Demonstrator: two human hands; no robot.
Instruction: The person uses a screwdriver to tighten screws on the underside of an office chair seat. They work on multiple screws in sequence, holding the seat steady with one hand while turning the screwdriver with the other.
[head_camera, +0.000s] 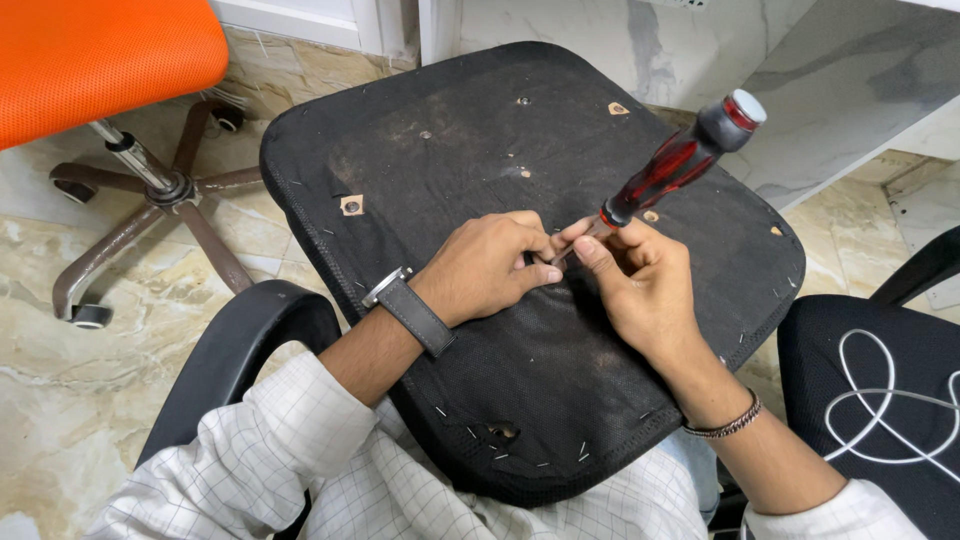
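The checked white sleeves sit closest to the lens, and from them both forearms reach out over an upturned black chair seat resting across the person's lap, fabric underside up, with staples along its edge and several bare screw holes. The left hand, a grey-strapped wristwatch on its wrist, lies near the middle of the seat with its fingers curled together, pinching at something small where the tool's tip meets the fabric. The right hand, wearing a beaded bracelet, has its fingers closed around the metal shank of a red-and-black screwdriver, low down near the tip, while the handle leans up and away to the right, free of any grip. To do this well, the shank should probably be brought closer to upright over its mark before any turning or prying — tilted like this, the tip looks likely to skate off across the cloth. The left fingers do best steadying just beside the tip, not in front of it, and the seat wants to stay braced flat on the knees. The tip itself is hidden between the two sets of fingers, so whether it sits on a screw, a staple or bare fabric cannot be told. An orange chair is cut off at the upper left, showing only part of its seat and wheeled base, and another black seat with a looped white cable runs out of frame at the right.
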